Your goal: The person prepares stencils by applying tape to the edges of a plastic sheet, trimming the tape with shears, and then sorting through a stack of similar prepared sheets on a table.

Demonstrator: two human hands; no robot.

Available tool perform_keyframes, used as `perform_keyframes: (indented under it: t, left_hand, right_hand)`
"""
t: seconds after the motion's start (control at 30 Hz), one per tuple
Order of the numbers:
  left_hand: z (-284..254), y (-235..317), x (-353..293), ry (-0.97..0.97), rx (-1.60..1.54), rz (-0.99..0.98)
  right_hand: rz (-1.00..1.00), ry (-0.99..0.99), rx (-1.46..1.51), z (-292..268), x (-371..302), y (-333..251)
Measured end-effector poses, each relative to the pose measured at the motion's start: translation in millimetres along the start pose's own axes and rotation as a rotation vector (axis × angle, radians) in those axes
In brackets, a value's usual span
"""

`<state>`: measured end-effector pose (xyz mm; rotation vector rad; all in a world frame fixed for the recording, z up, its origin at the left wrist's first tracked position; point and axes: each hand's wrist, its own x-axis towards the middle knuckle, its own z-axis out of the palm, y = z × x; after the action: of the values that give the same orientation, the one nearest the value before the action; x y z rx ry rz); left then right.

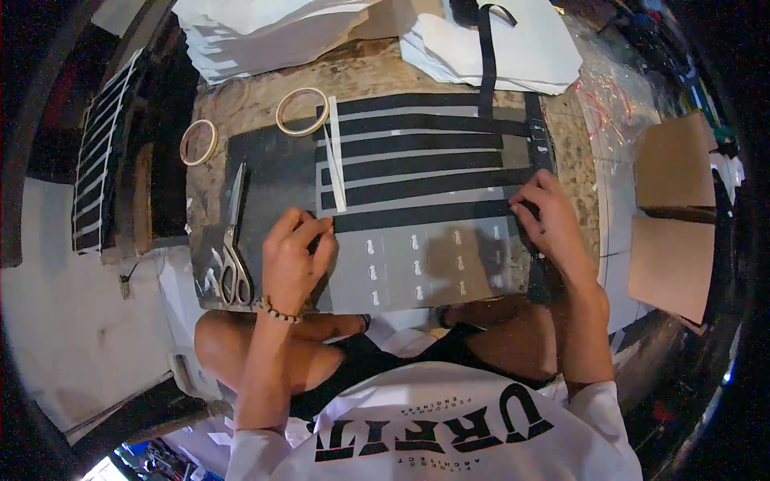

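On the grey sheet [393, 276], several black strips are lying in rows, and the lowest black strip [421, 216] is crossing its middle part from side to side. At the left edge of the sheet, the left hand [295, 252] is pinching this strip's left end between thumb and finger. At the right edge of the sheet, the right hand [548, 216] is curling its fingers at the other end; whether it is pinching or only touching, I cannot tell. A narrow white strip [340, 172] is lying across the left ends of the upper strips. Left of the sheet, the scissors [230, 239] are resting. Beyond the sheet, a white stack [529, 60] is standing.
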<state>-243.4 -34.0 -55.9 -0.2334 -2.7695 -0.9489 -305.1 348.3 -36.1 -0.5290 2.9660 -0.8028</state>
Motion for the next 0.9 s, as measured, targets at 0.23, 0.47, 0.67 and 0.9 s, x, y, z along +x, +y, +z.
perform_keyframes:
  t: [0.23,0.47,0.67,0.9]
  left_hand:
    - [1.2,2.0,-1.0,0.011,0.011,-0.018]
    - [1.2,-1.0,1.7,0.002,0.006,0.001]
    - [-2.5,0.8,0.9,-0.013,-0.006,-0.025]
    - [-2.8,-4.1,1.5,-0.037,-0.034,-0.051]
  right_hand:
    - [-0.151,0.011,-0.169,6.4,11.0,-18.7]
    - [-0.519,-0.057,0.129,74.8,42.8,-110.2]
    - [-0.577,-0.065,0.152,100.2,49.7,-109.4]
    - [-0.615,-0.196,0.038,95.3,50.6,-107.3]
